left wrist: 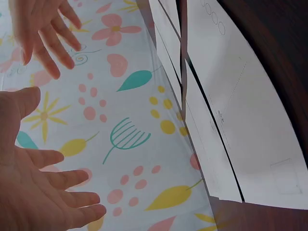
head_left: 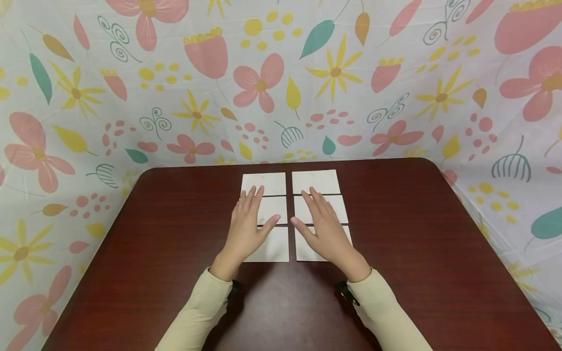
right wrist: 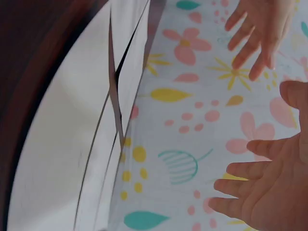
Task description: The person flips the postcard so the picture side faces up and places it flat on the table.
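Note:
White paper cards lie in two columns of three, with narrow gaps between them. Over the left column, including its near card (head_left: 276,247), my left hand (head_left: 247,226) hovers palm down, fingers extended and thumb out toward the middle. My right hand (head_left: 325,229) mirrors it above the right column, whose far card (head_left: 316,182) shows past the fingertips. Both hands hold nothing. Seen from the left wrist, one card (left wrist: 240,110) bears faint printing: a row of small circles, a dashed line and a rectangle outline. Parts of the middle and near cards are hidden under the hands.
The cards rest on a dark reddish-brown table (head_left: 184,243) with rounded far corners. A white cloth (head_left: 272,126) printed with pink, yellow and green flowers and leaves hangs behind the table and along both sides. Dark wrist bands (head_left: 349,292) show at the cream sleeves (head_left: 199,307).

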Motion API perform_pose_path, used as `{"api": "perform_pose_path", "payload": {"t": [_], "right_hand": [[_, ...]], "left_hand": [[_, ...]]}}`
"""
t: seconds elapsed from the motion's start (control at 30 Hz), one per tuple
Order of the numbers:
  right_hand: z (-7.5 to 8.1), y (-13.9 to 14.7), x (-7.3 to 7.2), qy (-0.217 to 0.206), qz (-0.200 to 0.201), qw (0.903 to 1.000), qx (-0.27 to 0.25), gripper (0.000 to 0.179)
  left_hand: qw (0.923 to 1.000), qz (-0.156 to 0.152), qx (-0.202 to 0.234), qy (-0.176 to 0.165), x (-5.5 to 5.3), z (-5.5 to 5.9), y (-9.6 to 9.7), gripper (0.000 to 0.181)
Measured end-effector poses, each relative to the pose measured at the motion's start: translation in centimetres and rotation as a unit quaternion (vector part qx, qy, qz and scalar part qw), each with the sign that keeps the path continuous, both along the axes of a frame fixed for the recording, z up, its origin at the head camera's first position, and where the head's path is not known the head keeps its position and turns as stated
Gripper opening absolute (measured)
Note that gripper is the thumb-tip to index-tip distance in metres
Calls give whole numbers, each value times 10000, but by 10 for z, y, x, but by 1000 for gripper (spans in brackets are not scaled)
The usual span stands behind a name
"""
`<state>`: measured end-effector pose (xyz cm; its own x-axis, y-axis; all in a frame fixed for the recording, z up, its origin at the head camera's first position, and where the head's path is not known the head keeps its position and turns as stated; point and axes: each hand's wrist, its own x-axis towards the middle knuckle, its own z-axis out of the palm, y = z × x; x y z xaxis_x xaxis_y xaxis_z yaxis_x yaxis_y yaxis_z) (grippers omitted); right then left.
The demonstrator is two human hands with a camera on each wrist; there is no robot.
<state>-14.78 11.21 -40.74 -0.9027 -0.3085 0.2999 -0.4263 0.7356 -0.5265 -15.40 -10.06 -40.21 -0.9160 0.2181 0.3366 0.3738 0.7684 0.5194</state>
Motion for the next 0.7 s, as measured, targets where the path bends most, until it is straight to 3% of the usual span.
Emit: {"api": "perform_pose_path", "payload": {"t": [0.27, 0.5, 0.7], "right_hand": [[-2, -11, 2, -1029, 312, 9878, -1127, 68], [-10, -18, 1, -1507, 415, 9752, -1566, 67], [-15, -27, 2, -2074, 334, 9603, -1837, 65]], "left_hand": [[9960, 145, 787, -400, 1, 1, -10, 70], [9876, 249, 1237, -937, 2, -2, -20, 68], [9852, 304, 1440, -878, 1, -13, -27, 62]]}}
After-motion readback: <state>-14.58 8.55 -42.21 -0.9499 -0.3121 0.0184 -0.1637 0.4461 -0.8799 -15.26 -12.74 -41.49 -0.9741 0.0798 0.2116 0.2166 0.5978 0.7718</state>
